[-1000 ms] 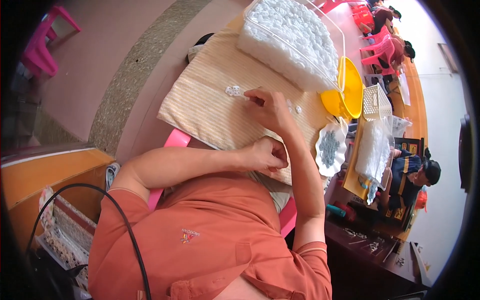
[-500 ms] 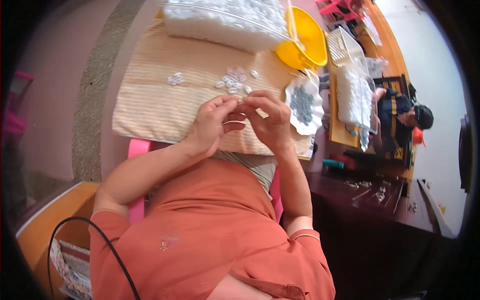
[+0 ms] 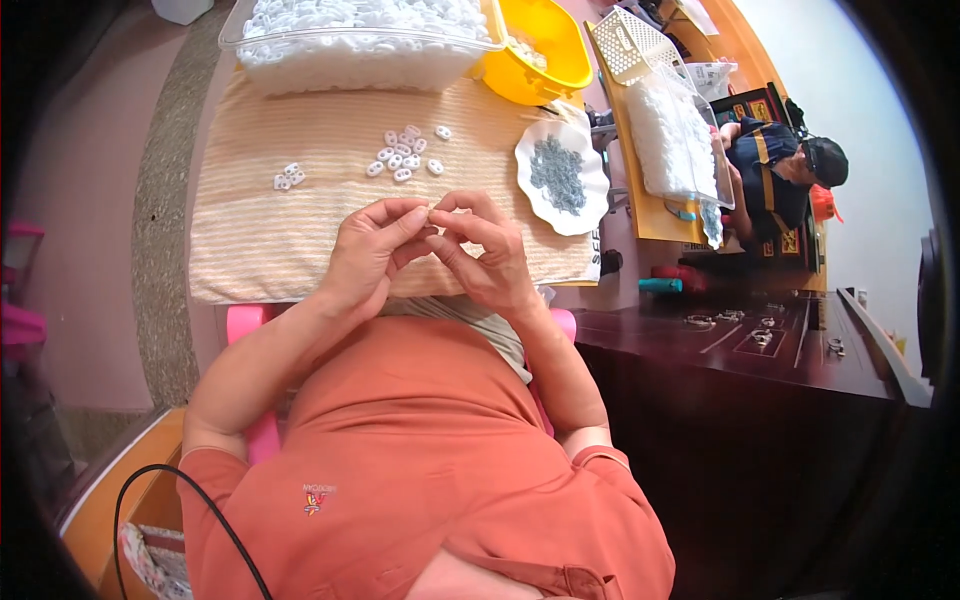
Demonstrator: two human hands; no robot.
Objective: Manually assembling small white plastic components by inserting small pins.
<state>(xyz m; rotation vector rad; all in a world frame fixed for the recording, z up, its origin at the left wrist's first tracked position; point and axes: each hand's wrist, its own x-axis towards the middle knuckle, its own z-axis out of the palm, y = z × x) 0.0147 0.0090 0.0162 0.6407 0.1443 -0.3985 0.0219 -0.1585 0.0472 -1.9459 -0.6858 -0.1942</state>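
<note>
My left hand (image 3: 368, 252) and my right hand (image 3: 484, 252) meet over the near part of the striped cloth (image 3: 250, 240). Thumb and forefinger of each are pinched together, tip to tip. Whatever small thing they hold is mostly hidden; only a pale speck shows between the fingertips. Just beyond my fingers lies a loose group of white oval pieces (image 3: 403, 150), each with two holes. Farther left sits a smaller cluster of the same white pieces (image 3: 289, 177). To the right of my right hand, a white scallop-edged dish (image 3: 592, 205) holds many small grey-blue parts (image 3: 557, 175).
A clear bin (image 3: 350, 75) full of white pieces stands at the far edge. Beside it is a yellow basin (image 3: 515, 85). At right, a person (image 3: 775, 170) sits by another full clear bin (image 3: 670, 140). A dark glossy surface (image 3: 660, 340) with metal fittings adjoins my right side.
The whole view has shifted, so the table sits farther left in it. My pinched hands have drawn slightly back from the white pieces, still together.
</note>
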